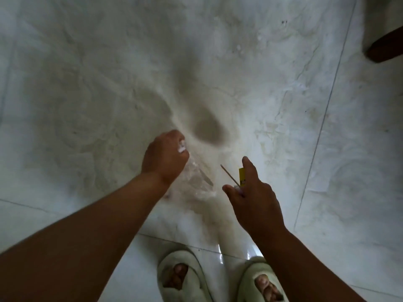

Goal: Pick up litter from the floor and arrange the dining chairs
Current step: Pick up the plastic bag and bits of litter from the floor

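Left hand (pixel 165 156): fingers clenched around one clear plastic wrapper (pixel 199 180).
Right hand (pixel 255 192): fingers pinching one wooden stick (pixel 229 175), one yellow packet (pixel 242 175).

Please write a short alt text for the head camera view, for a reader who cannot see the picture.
Seen from above, a person's left hand grips crumpled clear plastic, while the right hand holds a thin wooden stick and a yellow scrap. Below are pale green slippers on a white marble floor; a dark wooden chair leg shows top right.
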{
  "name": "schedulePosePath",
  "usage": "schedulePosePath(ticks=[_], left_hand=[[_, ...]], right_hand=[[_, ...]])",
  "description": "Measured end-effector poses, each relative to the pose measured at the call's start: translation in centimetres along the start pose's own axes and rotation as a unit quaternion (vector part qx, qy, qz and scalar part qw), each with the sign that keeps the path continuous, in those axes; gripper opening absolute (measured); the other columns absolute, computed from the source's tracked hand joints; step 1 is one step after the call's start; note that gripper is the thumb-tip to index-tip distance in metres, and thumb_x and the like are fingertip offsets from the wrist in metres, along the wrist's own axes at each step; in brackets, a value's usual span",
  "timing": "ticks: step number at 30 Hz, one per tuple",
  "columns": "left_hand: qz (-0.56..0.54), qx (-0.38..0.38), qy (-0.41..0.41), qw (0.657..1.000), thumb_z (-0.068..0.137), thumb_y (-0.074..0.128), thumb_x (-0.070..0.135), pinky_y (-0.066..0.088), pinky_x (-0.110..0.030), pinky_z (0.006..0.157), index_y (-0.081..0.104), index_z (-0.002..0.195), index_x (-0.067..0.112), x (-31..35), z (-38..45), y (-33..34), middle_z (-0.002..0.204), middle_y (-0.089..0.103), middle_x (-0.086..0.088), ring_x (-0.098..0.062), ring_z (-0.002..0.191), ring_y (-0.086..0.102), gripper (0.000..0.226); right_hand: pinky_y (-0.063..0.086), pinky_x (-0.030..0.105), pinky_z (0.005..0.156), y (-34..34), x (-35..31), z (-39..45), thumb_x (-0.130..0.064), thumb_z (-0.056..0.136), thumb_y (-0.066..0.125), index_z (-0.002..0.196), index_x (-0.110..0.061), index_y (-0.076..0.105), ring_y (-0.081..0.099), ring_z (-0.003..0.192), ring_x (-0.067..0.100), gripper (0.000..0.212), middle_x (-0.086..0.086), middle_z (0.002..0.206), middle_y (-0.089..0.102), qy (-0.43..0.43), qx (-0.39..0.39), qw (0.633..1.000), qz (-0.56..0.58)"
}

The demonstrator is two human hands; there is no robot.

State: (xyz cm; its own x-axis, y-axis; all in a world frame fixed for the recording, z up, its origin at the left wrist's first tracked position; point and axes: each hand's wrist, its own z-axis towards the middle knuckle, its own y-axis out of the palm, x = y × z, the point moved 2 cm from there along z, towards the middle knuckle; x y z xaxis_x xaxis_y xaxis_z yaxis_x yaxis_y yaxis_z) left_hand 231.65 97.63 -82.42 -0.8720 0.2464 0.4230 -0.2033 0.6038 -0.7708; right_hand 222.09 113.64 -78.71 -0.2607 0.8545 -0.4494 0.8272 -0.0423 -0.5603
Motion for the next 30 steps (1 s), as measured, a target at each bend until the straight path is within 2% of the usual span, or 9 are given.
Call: schedulePosePath(ticks=[5,9,12,16,19,21,23,27,30], left_hand=[[-0.022,0.000,-0.027,0.999,0.077,0.060,0.009,0.039,-0.028,0.071,0.068,0.090,0.007,2.5,-5.4,-7.6,0.093,0.065,-0.014,-0.030,0.088,0.060,0.016],[-0.041,0.017,-0.022,0.999,0.077,0.059,0.011,0.045,-0.031,0.071,0.066,0.085,0.010,6.9,-7.9,-17.2,0.090,0.062,-0.011,-0.029,0.083,0.060,0.011],[-0.016,0.005,-0.017,1.000,0.080,0.058,0.016,0.047,-0.031,0.071,0.066,0.087,0.016,10.7,-9.2,-24.3,0.090,0.067,-0.007,-0.027,0.085,0.062,0.010],[0.010,0.010,0.028,0.999,0.083,0.053,0.019,0.041,-0.025,0.065,0.063,0.094,0.022,15.4,-11.1,-34.2,0.089,0.070,-0.005,-0.025,0.085,0.064,0.015],[0.001,0.030,0.060,0.998,0.086,0.050,0.019,0.047,-0.025,0.075,0.066,0.104,0.024,18.3,-12.7,-41.2,0.100,0.071,0.000,-0.020,0.093,0.064,0.025],[-0.012,0.048,0.064,0.997,0.089,0.050,0.022,0.051,-0.026,0.080,0.067,0.102,0.024,19.4,-13.4,-45.0,0.101,0.071,0.003,-0.016,0.092,0.065,0.022],[-0.006,0.068,0.069,0.995,0.092,0.049,0.029,0.052,-0.028,0.078,0.067,0.098,0.025,20.1,-13.7,-48.3,0.098,0.071,0.004,-0.014,0.089,0.065,0.020],[0.011,0.094,0.062,0.994,0.092,0.050,0.035,0.046,-0.026,0.071,0.067,0.097,0.023,20.7,-12.9,-53.5,0.098,0.070,0.003,-0.015,0.088,0.064,0.021],[0.016,0.094,0.055,0.994,0.092,0.052,0.029,0.042,-0.023,0.065,0.067,0.097,0.019,20.8,-11.2,-57.0,0.096,0.070,0.001,-0.015,0.083,0.063,0.019]], right_hand=[[0.045,0.035,0.087,-5.4,-5.2,-3.9,-0.036,0.088,0.055,0.144,-0.030,0.011,0.060,0.108,0.022,0.072,0.001,0.103,0.070,-0.008,0.003,1.000,0.015],[0.044,0.033,0.081,-12.3,-12.8,-7.6,-0.038,0.088,0.054,0.145,-0.030,0.010,0.062,0.099,0.024,0.072,0.002,0.100,0.070,-0.027,0.024,0.999,-0.004],[0.043,0.031,0.076,-17.2,-18.7,-10.8,-0.036,0.087,0.058,0.144,-0.030,0.013,0.062,0.093,0.024,0.074,0.002,0.092,0.070,-0.037,0.042,0.998,0.003],[0.038,0.025,0.072,-23.2,-26.1,-16.2,-0.034,0.085,0.060,0.143,-0.032,0.015,0.061,0.082,0.017,0.073,-0.003,0.086,0.069,-0.053,0.059,0.997,0.003],[0.041,0.024,0.071,-27.1,-30.8,-20.0,-0.031,0.085,0.062,0.136,-0.032,0.025,0.055,0.071,0.012,0.063,-0.004,0.084,0.068,-0.071,0.075,0.995,-0.006],[0.046,0.025,0.070,-28.9,-33.4,-21.8,-0.028,0.086,0.061,0.128,-0.031,0.033,0.058,0.069,0.013,0.050,0.000,0.088,0.069,-0.079,0.094,0.992,0.000],[0.049,0.026,0.066,-30.5,-35.9,-23.1,-0.025,0.089,0.057,0.119,-0.028,0.038,0.059,0.065,0.014,0.036,-0.002,0.079,0.063,-0.091,0.112,0.990,0.000],[0.039,0.014,0.051,-32.4,-40.3,-23.0,-0.022,0.091,0.053,0.114,-0.022,0.040,0.049,0.051,0.006,0.026,-0.001,0.077,0.060,-0.105,0.125,0.986,0.016],[0.044,0.018,0.052,-33.3,-43.8,-21.5,-0.021,0.091,0.052,0.114,-0.022,0.040,0.050,0.050,0.008,0.025,-0.004,0.072,0.053,-0.110,0.138,0.984,0.023]])
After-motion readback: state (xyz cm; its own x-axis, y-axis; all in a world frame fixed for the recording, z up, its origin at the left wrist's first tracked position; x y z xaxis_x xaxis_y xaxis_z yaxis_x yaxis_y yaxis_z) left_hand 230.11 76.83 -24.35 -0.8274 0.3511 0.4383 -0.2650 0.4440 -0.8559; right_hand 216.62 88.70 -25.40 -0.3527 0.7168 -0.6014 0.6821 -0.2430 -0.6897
